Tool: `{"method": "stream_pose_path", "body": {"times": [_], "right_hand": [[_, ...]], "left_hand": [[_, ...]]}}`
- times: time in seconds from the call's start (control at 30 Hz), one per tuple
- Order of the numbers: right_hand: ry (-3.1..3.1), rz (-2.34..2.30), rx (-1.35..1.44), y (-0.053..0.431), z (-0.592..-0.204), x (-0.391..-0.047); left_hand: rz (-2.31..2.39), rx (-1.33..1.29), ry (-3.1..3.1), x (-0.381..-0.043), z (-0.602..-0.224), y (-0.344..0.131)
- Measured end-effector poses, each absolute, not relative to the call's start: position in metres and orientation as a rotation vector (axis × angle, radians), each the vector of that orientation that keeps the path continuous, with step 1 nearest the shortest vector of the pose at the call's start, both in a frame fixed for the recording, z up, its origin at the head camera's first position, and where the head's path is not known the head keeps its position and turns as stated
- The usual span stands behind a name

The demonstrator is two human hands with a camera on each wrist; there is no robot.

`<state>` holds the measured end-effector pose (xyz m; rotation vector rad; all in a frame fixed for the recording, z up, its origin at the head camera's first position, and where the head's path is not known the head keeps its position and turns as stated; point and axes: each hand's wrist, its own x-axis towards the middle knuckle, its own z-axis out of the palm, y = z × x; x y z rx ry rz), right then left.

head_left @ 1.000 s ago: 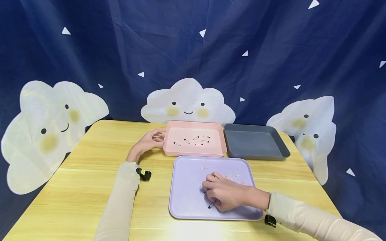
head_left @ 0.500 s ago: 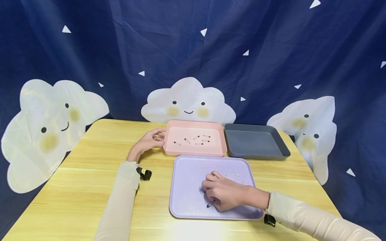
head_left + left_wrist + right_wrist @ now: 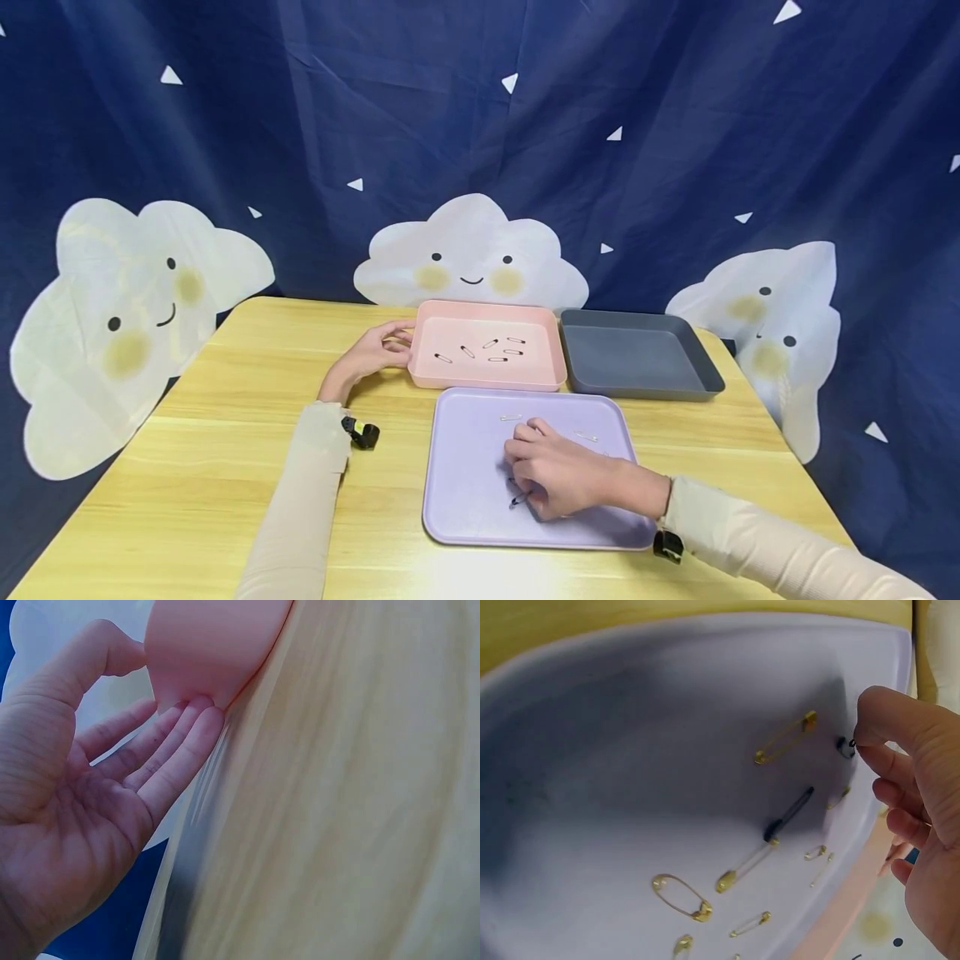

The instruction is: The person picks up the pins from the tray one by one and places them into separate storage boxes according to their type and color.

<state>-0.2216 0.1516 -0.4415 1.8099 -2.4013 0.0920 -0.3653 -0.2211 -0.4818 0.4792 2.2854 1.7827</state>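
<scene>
My left hand (image 3: 371, 351) rests its fingertips and thumb against the left wall of a pink tray (image 3: 487, 384), and its fingers (image 3: 171, 766) look mostly straight in the left wrist view. Several black safety pins lie inside that tray. Over a purple tray (image 3: 467, 454), my right hand (image 3: 562, 472) pinches one end of a black safety pin (image 3: 844, 747) between thumb and index finger. Another black safety pin (image 3: 787, 814) lies nearby on the purple tray, along with several gold safety pins (image 3: 703, 910). In the head view the right hand covers part of these.
A dark grey tray (image 3: 630, 358) stands right of the pink one, behind the purple tray. All three are on a light wooden table (image 3: 187, 467). A navy curtain (image 3: 450, 108) with printed clouds hangs behind the table.
The right hand has lifted slightly and the black safety pin in it has shifted a little up and left. The left hand keeps its place at the pink tray.
</scene>
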Motion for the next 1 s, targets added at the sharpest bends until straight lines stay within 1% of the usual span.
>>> {"method": "stream_pose_path", "body": {"times": [0.3, 0.5, 0.77, 1.0], "right_hand": [[-2.400, 0.174, 1.736, 0.150, -0.429, -0.231], [-2.391, 0.221, 1.665, 0.148, -0.410, -0.243], [-2.412, 0.317, 1.461, 0.150, -0.385, -0.284], [-2.458, 0.287, 1.338, 0.152, -0.380, -0.323]], "left_hand": [[1.800, 0.476, 2.262, -0.365, -0.481, -0.217], [1.800, 0.482, 2.281, -0.365, -0.481, -0.216], [1.791, 0.473, 2.300, -0.366, -0.482, -0.219], [1.783, 0.468, 2.312, -0.363, -0.480, -0.221]]}}
